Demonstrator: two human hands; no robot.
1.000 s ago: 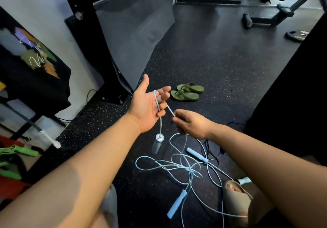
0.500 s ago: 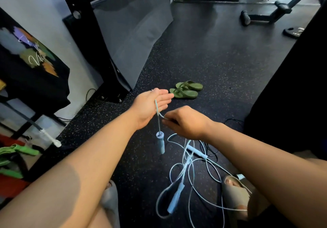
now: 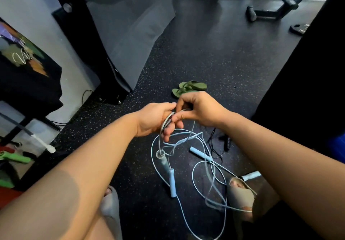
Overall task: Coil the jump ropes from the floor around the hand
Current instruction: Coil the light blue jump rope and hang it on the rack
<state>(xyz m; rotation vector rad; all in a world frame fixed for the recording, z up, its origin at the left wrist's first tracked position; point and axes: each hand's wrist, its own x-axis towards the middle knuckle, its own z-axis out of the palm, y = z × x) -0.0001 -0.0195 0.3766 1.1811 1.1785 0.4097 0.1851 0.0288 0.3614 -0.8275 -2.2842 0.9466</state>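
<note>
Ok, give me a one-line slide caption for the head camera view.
Right hand loops a pale blue jump rope around the left hand, one handle dangling above the gym floor.

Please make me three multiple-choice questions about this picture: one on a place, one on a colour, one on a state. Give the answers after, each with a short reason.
1. Where do the green sandals lie?
A. on the floor beyond the hands
B. on a shelf
C. inside a box

2. What colour is the jump rope?
A. red
B. light blue
C. yellow

3. How does the cord meet the left hand?
A. looped round its fingers
B. pressed flat under its palm
C. not touching it

Answers:
1 A, they sit on the dark floor just past the hands.
2 B, cord and handles are pale blue.
3 A, a loop circles the left fingers while the right hand pinches the cord.
</note>
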